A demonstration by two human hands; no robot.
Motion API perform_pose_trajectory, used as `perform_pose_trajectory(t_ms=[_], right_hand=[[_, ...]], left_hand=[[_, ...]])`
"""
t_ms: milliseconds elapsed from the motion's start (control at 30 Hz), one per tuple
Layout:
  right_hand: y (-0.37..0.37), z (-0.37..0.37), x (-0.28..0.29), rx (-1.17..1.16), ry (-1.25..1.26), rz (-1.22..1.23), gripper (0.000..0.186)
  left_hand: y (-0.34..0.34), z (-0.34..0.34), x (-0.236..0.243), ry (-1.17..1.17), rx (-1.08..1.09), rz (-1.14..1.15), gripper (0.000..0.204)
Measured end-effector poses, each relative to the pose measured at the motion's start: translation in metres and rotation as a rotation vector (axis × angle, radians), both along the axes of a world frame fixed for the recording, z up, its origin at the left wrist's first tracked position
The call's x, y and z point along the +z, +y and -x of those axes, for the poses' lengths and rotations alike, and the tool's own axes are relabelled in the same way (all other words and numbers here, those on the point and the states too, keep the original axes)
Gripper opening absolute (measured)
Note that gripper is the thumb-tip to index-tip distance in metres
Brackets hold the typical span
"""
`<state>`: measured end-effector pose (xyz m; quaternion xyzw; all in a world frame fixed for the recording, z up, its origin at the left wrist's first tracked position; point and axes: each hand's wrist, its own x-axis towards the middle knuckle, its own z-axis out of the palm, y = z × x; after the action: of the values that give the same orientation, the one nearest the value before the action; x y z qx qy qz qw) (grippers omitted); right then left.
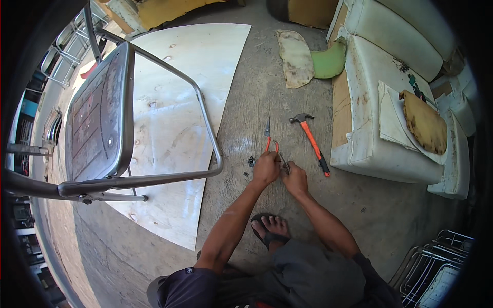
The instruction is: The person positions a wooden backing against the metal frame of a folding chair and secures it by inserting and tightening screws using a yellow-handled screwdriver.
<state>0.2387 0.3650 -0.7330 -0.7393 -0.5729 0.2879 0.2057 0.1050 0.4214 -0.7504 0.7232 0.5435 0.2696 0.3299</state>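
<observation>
In front of my foot, my left hand (pixel 265 168) and my right hand (pixel 294 178) are close together, low over the floor. The fingers of both are closed. A thin dark metal rod-like piece (pixel 283 162) runs between them, its lower end in my right fingers; what my left fingers grip is hidden. Just beyond my left hand are scissors with red-orange handles (pixel 267 132), blades pointing away. To the right lies a claw hammer (pixel 311 138) with an orange and black handle. Small dark metal bits (pixel 251 161) rest left of my left hand.
A metal-framed chair (pixel 100 115) lies tipped at left over a large plywood sheet (pixel 169 97). Worn white upholstered seating (pixel 382 154) stands at right, with stained padding (pixel 424 123) on it. Foam pieces (pixel 296 57) lie farther off. Metal racks (pixel 431 269) sit at lower right.
</observation>
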Motion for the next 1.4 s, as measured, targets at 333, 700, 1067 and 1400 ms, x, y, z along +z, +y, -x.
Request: perform_pose_trajectory(t_ms=[333, 700, 1067, 1400], right_hand=[[0.002, 0.015, 0.009, -0.112, 0.173, -0.018, 0.015], [0.103, 0.189, 0.365, 0.721, 1.416, -0.619, 0.027], [0.110, 0.264, 0.417, 0.798, 1.717, -0.757, 0.015], [0.120, 0.273, 0.425, 0.784, 1.576, -0.811, 0.014]], left_hand=[[-0.041, 0.102, 0.243, -0.267, 0.030, 0.046, 0.025], [-0.072, 0.250, 0.479, -0.394, 0.627, -0.899, 0.022], [-0.037, 0.248, 0.498, -0.797, 0.517, -0.675, 0.029], [-0.024, 0.237, 0.497, -0.770, 0.564, -0.848, 0.028]])
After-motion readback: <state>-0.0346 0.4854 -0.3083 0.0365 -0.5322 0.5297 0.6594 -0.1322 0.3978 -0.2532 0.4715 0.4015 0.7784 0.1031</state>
